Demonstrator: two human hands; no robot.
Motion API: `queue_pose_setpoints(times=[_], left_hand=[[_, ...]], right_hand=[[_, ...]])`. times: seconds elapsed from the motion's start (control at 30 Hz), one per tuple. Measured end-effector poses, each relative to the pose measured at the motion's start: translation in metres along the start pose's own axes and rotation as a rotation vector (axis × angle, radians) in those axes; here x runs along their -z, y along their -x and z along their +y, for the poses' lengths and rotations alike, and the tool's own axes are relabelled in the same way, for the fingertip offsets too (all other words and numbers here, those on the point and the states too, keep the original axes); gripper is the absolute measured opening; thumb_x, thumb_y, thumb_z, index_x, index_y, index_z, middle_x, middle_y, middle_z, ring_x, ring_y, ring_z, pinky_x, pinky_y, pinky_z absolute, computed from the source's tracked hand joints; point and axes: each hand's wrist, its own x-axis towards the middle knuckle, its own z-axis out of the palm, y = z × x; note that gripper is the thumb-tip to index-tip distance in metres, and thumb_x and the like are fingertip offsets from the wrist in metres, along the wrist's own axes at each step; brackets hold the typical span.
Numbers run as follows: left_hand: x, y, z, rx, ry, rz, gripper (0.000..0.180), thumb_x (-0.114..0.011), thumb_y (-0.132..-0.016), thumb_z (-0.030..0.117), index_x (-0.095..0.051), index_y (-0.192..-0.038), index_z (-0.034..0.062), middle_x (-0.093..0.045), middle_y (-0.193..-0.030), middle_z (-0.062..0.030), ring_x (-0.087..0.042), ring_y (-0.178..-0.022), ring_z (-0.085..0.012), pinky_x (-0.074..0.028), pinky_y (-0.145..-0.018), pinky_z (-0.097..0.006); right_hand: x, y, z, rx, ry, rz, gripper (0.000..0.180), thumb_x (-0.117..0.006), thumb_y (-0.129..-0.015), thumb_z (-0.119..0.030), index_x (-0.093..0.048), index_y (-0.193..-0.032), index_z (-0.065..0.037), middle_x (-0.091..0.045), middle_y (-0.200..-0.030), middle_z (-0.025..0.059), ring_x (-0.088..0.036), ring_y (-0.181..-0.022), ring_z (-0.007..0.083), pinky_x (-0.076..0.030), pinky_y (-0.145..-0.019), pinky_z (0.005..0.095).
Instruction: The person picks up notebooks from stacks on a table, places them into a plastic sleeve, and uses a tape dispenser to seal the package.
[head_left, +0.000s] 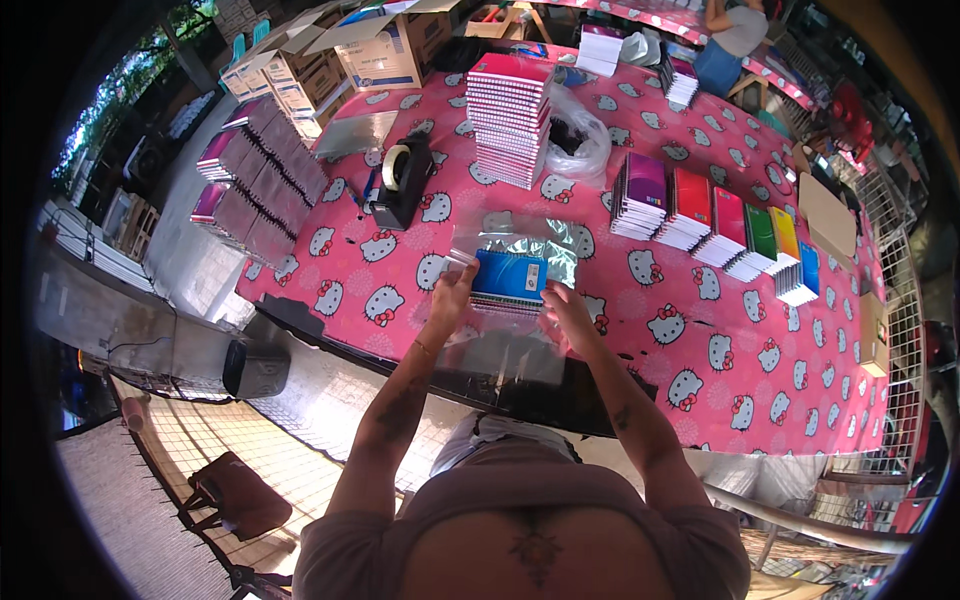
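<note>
A small stack of spiral notebooks (508, 273) with a blue cover on top lies in front of me at the near side of the table. Clear plastic wrap (562, 236) spreads above and around it, and more clear film (505, 352) hangs toward the table's front edge. At the stack's left side my left hand (455, 290) is closed on the notebooks and the film's edge. My right hand (567, 314) grips the lower right corner, its thumb near the cover. Whether the stack lies fully inside the plastic, I cannot tell.
Beyond stand a black tape dispenser (402, 183), a tall notebook stack (508, 125) and a plastic bag (580, 140). Wrapped notebook bundles (255, 180) are piled left. Several colored notebook stacks (690, 205) line the right. Cardboard boxes (375, 52) sit at the back left.
</note>
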Motion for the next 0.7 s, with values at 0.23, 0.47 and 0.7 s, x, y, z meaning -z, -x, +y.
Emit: queue_pose_setpoints(times=[0.23,0.47,0.7], left_hand=[[0.027,0.019,-0.027,-0.180,-0.002,-0.075,0.055,-0.073,-0.086,0.050,-0.069,-0.110,0.0010,-0.072,-0.105,-0.0158,-0.069,-0.097,-0.0301,-0.053,-0.082,-0.039],[0.077,0.068,-0.050,-0.779,-0.377,-0.487,0.019,-0.078,-0.084,0.014,-0.068,-0.099,0.0056,-0.068,-0.092,-0.0060,-0.067,-0.078,-0.0160,-0.055,-0.067,-0.031],[0.091,0.076,-0.032,-1.038,-0.520,-0.426,0.017,-0.072,-0.091,0.011,-0.071,-0.107,0.0065,-0.071,-0.084,-0.0063,-0.069,-0.067,-0.0167,-0.056,-0.058,-0.033]], right_hand=[[0.021,0.032,0.012,0.219,0.430,0.018,0.034,-0.064,-0.094,-0.027,-0.065,-0.121,-0.007,-0.069,-0.107,0.0074,-0.065,-0.093,0.0191,-0.050,-0.079,0.0322],[0.012,0.069,0.020,0.536,0.887,-0.268,0.022,-0.065,-0.094,-0.030,-0.070,-0.102,-0.010,-0.070,-0.085,0.0136,-0.069,-0.080,0.0317,-0.052,-0.070,0.0413],[-0.010,0.075,-0.013,0.359,0.882,-0.232,0.020,-0.063,-0.096,-0.025,-0.068,-0.104,-0.007,-0.071,-0.085,0.0121,-0.070,-0.082,0.0314,-0.053,-0.072,0.0423]])
